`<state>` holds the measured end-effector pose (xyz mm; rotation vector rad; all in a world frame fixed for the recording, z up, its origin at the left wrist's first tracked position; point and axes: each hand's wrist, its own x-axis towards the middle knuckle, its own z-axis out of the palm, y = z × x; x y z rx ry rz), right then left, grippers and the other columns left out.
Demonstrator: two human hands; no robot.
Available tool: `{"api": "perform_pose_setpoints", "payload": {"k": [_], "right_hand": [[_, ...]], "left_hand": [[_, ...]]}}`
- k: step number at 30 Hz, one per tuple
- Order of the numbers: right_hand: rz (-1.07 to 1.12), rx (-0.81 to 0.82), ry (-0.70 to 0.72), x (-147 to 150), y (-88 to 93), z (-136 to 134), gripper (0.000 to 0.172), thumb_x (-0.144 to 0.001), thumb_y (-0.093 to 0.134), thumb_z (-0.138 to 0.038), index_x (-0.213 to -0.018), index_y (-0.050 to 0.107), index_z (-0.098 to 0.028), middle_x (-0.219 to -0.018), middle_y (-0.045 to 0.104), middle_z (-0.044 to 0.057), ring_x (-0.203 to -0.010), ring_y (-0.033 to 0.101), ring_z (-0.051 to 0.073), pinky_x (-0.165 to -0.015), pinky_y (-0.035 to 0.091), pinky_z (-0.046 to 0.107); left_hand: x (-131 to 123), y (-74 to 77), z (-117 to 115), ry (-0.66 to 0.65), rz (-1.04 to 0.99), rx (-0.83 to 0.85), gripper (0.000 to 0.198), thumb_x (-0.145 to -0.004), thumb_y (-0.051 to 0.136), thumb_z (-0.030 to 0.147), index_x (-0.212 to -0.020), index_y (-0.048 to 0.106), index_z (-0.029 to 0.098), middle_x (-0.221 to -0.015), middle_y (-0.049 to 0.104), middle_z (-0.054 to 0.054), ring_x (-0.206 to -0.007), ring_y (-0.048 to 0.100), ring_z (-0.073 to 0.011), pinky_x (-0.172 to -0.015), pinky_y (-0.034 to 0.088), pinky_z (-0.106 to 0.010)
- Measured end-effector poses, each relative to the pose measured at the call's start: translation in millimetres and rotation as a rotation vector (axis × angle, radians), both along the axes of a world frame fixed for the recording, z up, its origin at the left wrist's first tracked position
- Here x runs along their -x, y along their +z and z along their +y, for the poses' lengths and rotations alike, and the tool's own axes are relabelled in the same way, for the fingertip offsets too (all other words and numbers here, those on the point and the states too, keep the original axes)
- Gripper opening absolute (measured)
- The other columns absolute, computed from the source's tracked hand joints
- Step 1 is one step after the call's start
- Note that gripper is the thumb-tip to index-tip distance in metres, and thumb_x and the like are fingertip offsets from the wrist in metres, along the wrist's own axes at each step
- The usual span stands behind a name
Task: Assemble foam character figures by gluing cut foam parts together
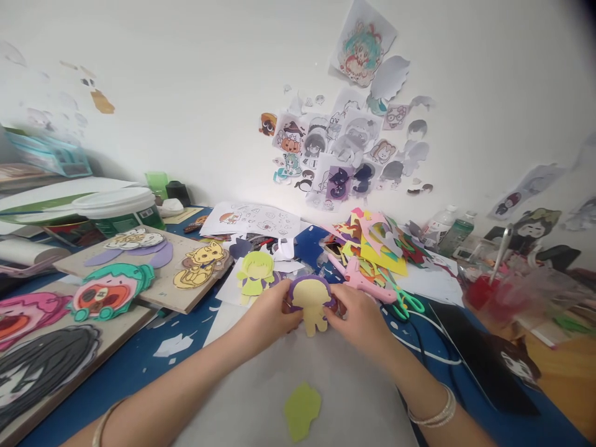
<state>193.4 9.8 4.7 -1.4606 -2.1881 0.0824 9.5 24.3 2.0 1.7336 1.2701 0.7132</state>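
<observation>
Both hands hold a small figure cutout [311, 298], pale yellow with a purple edge around its head, above a grey sheet [251, 385]. My left hand [274, 310] pinches its left edge, and my right hand [351, 313] grips the right edge. A green felt-like piece [302, 411] lies on the sheet nearer to me. Just beyond my left hand, a figure with yellow-green hair [257, 273] rests on white paper.
Left: boards [186, 297] bearing character cutouts and a white-lidded tub [116, 202]. Right: a pink glue gun [365, 282], green scissors [405, 302], a white cable [433, 355] and a black panel [482, 360]. Colourful scraps [372, 239] are heaped behind.
</observation>
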Motion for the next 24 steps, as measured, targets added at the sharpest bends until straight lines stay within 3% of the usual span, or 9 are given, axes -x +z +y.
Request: {"api": "perform_pose_setpoints", "payload": {"k": [6,10,15,18,21,24], "right_hand": [[0.095,0.126,-0.08,1.7,-0.2,-0.1,0.007,-0.073,0.053,-0.021,-0.08,0.056,-0.02,-0.063,0.058,-0.002,-0.057,0.048,0.014,-0.05,0.027,0.022],[0.022,0.127,-0.091,1.0,-0.5,0.2,0.004,-0.075,0.052,-0.022,-0.072,0.053,-0.02,-0.061,0.056,-0.002,-0.054,0.047,0.013,-0.049,0.024,0.022],[-0.079,0.014,-0.093,-0.2,-3.0,0.1,0.007,-0.076,0.05,-0.021,-0.07,0.053,-0.019,-0.066,0.057,0.0,-0.057,0.048,0.013,-0.049,0.024,0.024],[-0.022,-0.013,-0.066,-1.3,-2.2,-0.2,0.01,-0.078,0.05,-0.024,-0.082,0.057,-0.019,-0.074,0.06,0.002,-0.06,0.05,0.014,-0.052,0.031,0.024],[0.108,-0.007,-0.053,-3.6,0.6,0.0,0.023,-0.081,0.049,-0.03,-0.1,0.057,-0.019,-0.079,0.061,0.003,-0.061,0.052,0.014,-0.056,0.038,0.026],[0.18,-0.03,-0.056,-5.8,1.8,1.2,0.026,-0.083,0.047,-0.029,-0.104,0.056,-0.019,-0.081,0.061,0.004,-0.064,0.054,0.015,-0.059,0.042,0.027]], "left_hand": [[1.1,-3.1,1.5,0.0,0.041,-0.089,0.033,-0.068,0.055,0.031,-0.099,0.055,0.021,-0.087,0.064,-0.005,-0.075,0.061,-0.0216,-0.057,0.048,-0.028],[0.2,-0.9,1.5,0.01,0.121,-0.143,0.026,-0.07,0.05,0.029,-0.094,0.057,0.021,-0.094,0.062,-0.006,-0.079,0.059,-0.0214,-0.062,0.046,-0.029],[-0.3,-1.2,2.1,0.008,0.15,-0.14,0.02,-0.079,0.039,0.035,-0.077,0.054,0.021,-0.074,0.059,-0.002,-0.066,0.054,-0.0182,-0.055,0.042,-0.028],[1.6,2.0,3.8,0.026,0.072,-0.133,0.024,-0.08,0.038,0.038,-0.072,0.051,0.02,-0.068,0.055,-0.001,-0.064,0.053,-0.0169,-0.055,0.043,-0.027],[6.4,13.0,5.0,0.047,-0.1,-0.063,0.027,-0.08,0.04,0.042,-0.081,0.053,0.019,-0.077,0.058,-0.003,-0.071,0.056,-0.018,-0.06,0.049,-0.029],[14.2,27.6,6.3,0.159,-0.298,-0.018,0.031,-0.078,0.045,0.045,-0.09,0.053,0.018,-0.086,0.058,-0.004,-0.078,0.058,-0.0191,-0.065,0.053,-0.031]]}}
